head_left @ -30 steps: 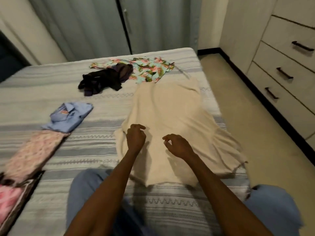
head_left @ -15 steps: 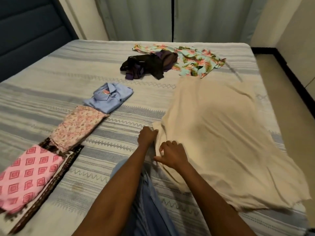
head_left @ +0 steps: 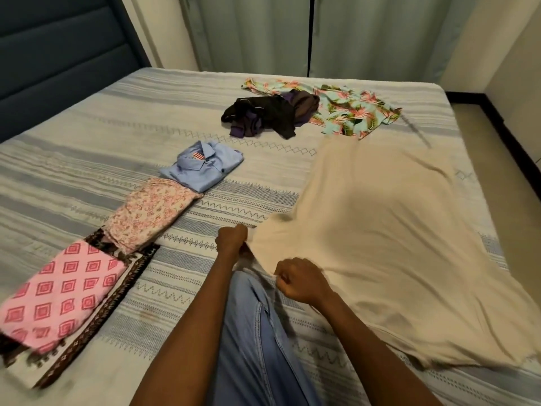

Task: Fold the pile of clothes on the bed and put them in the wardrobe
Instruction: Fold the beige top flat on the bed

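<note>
The large cream-coloured cloth garment lies spread on the striped blue-and-white bed, its long axis running from the near right corner away toward the far middle. It extends to the right of and beyond both hands, which meet it at its near-left edge. The left hand is curled into a fist that pinches that edge at the garment's left corner. The right hand, nearer the body, has its fingers curled round the same edge just beside the left. Judging by this, the next fold would carry the held edge rightward across the cloth, with both hands equally placed. Left of the hands, well apart, sits a row of folded clothes; unfolded garments wait at the far side.
</note>
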{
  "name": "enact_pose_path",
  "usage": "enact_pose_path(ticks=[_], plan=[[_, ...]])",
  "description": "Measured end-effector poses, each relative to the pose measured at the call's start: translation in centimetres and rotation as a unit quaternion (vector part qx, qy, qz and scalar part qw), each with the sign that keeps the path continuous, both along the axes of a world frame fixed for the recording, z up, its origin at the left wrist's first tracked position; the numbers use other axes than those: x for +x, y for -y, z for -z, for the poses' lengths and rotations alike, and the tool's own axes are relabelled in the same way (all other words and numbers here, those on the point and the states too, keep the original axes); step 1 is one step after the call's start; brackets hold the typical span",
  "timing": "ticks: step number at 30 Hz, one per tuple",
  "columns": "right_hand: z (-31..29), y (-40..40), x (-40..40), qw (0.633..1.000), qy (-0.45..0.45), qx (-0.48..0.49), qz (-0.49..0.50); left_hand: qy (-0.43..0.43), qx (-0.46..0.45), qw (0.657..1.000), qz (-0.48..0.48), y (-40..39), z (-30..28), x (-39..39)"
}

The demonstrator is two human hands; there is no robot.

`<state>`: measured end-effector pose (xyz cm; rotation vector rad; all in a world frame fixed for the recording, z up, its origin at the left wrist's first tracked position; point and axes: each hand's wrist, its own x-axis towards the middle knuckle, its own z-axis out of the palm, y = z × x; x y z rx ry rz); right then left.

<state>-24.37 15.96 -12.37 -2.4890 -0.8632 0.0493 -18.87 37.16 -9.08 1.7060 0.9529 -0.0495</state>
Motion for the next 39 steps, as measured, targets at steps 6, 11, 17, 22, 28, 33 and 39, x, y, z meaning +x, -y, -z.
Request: enact_pose_path(ticks=[6,11,17,22,28,33,39], plan=[[-1.2,-0.5,0.4,0.991,-0.096,-0.093,-0.032,-0.078,-0.151,0.975,0.146,-1.7,0.4,-2.1],[-1.4,-0.5,0.3,0.987,-0.112,-0.11,-0.038,-0.077,0.066,0.973,0.209,-1.5,1.3,-0.4],[-1.5,0.2,1.5,0.981,-0.187,-0.054,-0.022,0.037,0.149,0.987,0.051,-1.7,-0.1,-1.6],[-1.2,0.5,2.8,0.972,-0.225,0.031,0.063,-0.059,0.167,0.976,0.13,-1.3,0.3,-2.1],[-1.1,3.5,5.1,0.969,-0.158,0.058,0.179,0.056,0.403,0.877,0.254,1.3,-0.7,-0.7],[-2.2,7.3,9.3,0.972,-0.108,0.045,0.202,0.162,0.357,0.845,0.363,5.5,-1.0,1.8],[-3.9,12.2,17.3,0.968,-0.14,-0.031,0.205,0.167,0.259,0.89,0.337,10.6,-1.5,7.3]])
